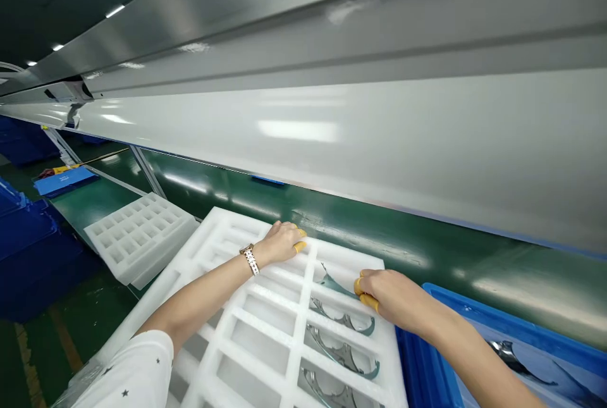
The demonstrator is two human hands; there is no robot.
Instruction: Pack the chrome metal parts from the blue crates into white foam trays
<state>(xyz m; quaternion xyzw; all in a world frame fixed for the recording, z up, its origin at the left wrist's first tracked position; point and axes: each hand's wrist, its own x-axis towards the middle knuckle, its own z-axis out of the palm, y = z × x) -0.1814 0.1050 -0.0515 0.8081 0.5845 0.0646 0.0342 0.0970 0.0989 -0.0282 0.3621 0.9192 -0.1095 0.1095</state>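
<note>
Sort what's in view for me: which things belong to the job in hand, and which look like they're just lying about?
In the job:
- curved part at the right hand
- long-slotted foam tray, under the left hand
- curved parts in its slots
- blue bin holding more parts

Probably just lying about:
- square-pocketed foam tray
- flat blue item
- blue crates

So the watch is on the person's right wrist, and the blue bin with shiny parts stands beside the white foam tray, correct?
Not quite: the head view shows the watch on the wrist of the left hand. The blue bin with shiny parts does stand beside the white foam tray.
</note>
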